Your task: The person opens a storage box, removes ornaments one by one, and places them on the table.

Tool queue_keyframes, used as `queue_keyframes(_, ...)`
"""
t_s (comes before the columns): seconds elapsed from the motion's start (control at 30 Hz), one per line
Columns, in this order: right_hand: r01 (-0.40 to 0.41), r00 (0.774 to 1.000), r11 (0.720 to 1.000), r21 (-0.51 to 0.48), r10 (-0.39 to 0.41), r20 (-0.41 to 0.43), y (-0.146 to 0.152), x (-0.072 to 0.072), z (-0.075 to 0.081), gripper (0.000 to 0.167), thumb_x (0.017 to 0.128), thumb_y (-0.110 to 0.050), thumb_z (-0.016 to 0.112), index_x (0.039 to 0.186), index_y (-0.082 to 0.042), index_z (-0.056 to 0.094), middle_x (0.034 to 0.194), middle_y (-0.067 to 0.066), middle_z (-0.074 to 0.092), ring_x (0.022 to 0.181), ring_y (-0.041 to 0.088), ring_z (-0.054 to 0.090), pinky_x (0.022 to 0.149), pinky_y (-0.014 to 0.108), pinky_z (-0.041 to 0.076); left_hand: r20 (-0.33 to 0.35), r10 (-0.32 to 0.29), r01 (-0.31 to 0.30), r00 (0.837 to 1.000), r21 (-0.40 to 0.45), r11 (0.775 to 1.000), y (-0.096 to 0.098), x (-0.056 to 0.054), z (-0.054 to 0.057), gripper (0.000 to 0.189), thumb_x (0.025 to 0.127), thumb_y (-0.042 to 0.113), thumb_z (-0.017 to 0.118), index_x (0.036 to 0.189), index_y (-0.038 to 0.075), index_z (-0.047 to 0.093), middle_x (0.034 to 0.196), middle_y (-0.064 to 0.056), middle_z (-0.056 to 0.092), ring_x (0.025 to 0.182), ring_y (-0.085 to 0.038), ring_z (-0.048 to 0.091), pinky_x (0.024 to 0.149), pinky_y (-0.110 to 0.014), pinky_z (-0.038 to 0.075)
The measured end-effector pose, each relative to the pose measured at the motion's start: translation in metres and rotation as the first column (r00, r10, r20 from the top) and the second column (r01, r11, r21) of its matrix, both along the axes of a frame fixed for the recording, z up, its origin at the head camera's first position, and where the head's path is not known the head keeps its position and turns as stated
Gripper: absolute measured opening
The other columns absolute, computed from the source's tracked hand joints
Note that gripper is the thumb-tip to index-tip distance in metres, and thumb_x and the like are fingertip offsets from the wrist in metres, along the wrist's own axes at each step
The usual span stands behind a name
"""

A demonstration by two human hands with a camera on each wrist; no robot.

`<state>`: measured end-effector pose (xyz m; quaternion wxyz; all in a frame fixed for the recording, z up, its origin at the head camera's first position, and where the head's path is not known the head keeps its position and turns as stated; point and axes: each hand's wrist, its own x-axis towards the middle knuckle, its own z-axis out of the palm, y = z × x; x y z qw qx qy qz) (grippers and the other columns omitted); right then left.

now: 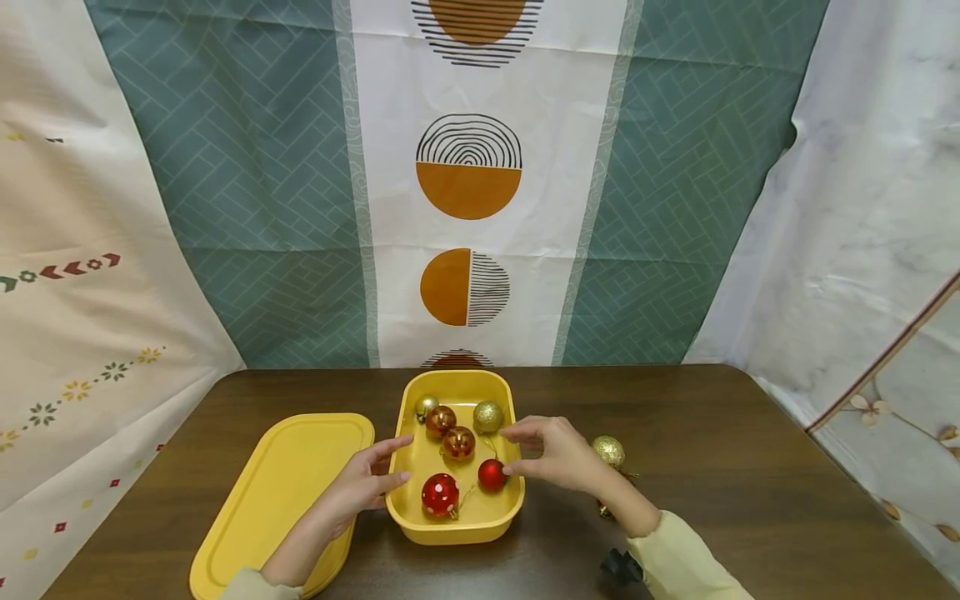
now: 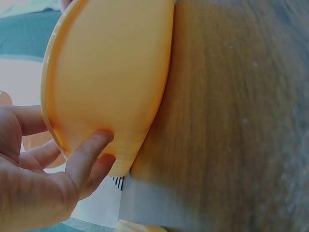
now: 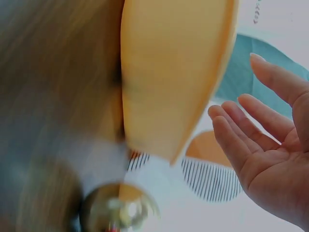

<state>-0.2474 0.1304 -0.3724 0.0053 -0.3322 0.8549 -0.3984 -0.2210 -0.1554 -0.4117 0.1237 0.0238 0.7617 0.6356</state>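
Note:
A yellow plastic box (image 1: 454,533) stands mid-table with several Christmas baubles inside. Among them are a red polka-dot bauble (image 1: 440,495), a plain red bauble (image 1: 492,475), a shiny copper bauble (image 1: 458,443) and a glittery gold bauble (image 1: 488,417). My left hand (image 1: 365,481) holds the box's left side, some fingers against the outer wall (image 2: 91,96) and others over the rim. At the right side, my right hand (image 1: 555,452) hovers with spread fingers, its fingertips above the rim close to the plain red bauble. The right wrist view shows that hand (image 3: 270,140) holding nothing.
A yellow lid (image 1: 277,492) lies flat on the dark wooden table (image 1: 720,467), left of the box and partly under the left forearm. Beyond the right wrist sits another glittery gold bauble (image 1: 608,451). A small black object (image 1: 621,567) shows beside the right sleeve. Patterned cloth hangs behind.

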Motion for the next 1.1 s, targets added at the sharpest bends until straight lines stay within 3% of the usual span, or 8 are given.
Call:
queue_keyframes(0.27, -0.081, 0.992, 0.987, 0.136, 0.093, -0.082, -0.039, -0.001, -0.007, 0.04, 0.074, -0.02, 0.076, 0.107, 0.0, 0.066, 0.105, 0.008, 0.066, 0.097, 0.018, 0.06, 0.079, 0.024, 0.049, -0.013, -0.006, 0.006, 1.0, -0.005, 1.0, -0.001, 0.0, 0.0, 0.051, 0.088, 0.004, 0.057, 0.136, -0.001, 0.038, 0.118, -0.026, 0.049, 0.094, -0.025, 0.056, 0.07, -0.044, 0.053)
queue_keyframes(0.4, -0.128, 0.987, 0.977, 0.17, 0.143, -0.079, -0.053, -0.003, -0.011, 0.039, 0.074, -0.018, 0.076, 0.107, 0.001, 0.066, 0.104, 0.009, 0.066, 0.095, 0.016, 0.06, 0.076, 0.022, 0.048, -0.006, -0.01, 0.01, 1.0, 0.0, 1.0, -0.001, 0.0, 0.001, 0.051, 0.088, 0.004, 0.056, 0.135, -0.001, 0.038, 0.121, -0.026, 0.047, 0.096, -0.026, 0.056, 0.07, -0.044, 0.053)
queue_keyframes(0.73, -0.134, 0.99, 0.963, 0.235, 0.14, -0.006, -0.074, -0.003, -0.018, 0.041, 0.072, -0.019, 0.077, 0.107, -0.002, 0.066, 0.103, 0.006, 0.067, 0.09, 0.013, 0.061, 0.074, 0.019, 0.05, -0.019, -0.031, 0.031, 0.999, 0.006, 1.0, -0.002, 0.001, 0.002, 0.052, 0.088, 0.005, 0.057, 0.136, -0.001, 0.037, 0.122, -0.027, 0.047, 0.097, -0.027, 0.056, 0.07, -0.044, 0.053)
queue_keyframes(1.1, -0.141, 0.988, 0.947, 0.289, 0.154, -0.023, -0.081, -0.004, -0.022, 0.036, 0.072, -0.016, 0.077, 0.104, -0.003, 0.068, 0.101, 0.004, 0.067, 0.091, 0.008, 0.058, 0.071, 0.015, 0.047, -0.018, -0.043, 0.044, 0.999, 0.024, 0.999, -0.004, 0.001, 0.002, 0.053, 0.088, 0.006, 0.057, 0.137, -0.001, 0.036, 0.127, -0.029, 0.043, 0.099, -0.028, 0.056, 0.071, -0.045, 0.053)
